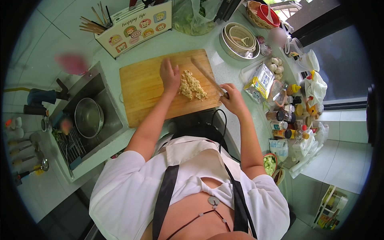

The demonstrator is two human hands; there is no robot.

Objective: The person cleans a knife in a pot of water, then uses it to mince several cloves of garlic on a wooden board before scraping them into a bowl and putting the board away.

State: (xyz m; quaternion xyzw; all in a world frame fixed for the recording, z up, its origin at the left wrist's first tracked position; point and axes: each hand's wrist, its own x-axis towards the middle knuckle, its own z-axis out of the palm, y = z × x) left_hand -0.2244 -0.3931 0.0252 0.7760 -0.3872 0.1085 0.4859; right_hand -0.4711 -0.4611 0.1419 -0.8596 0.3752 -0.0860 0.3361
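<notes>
My right hand (pixel 233 99) is wrapped round the dark handle of a kitchen knife (pixel 208 78), whose blade is seen nearly edge-on and slants up to the left over the wooden cutting board (pixel 140 90). A loose heap of pale, chopped food (pixel 191 85) lies on the board, left of the blade; its kind cannot be told. Just left of the heap, my left hand (pixel 170 76) is over the board, slightly blurred, with fingers stretched out and nothing seen in them. The knife's lower edge is hard to make out.
Left of the board is a sink (pixel 108 116) with a metal bowl (pixel 89 118). Behind stand a knife and chopstick holder (pixel 136 28) and a bag of greens (pixel 196 20). Nested colanders (pixel 240 40), a yellow-and-white packet (pixel 260 82), garlic (pixel 276 66) and several condiment jars (pixel 282 116) line the right.
</notes>
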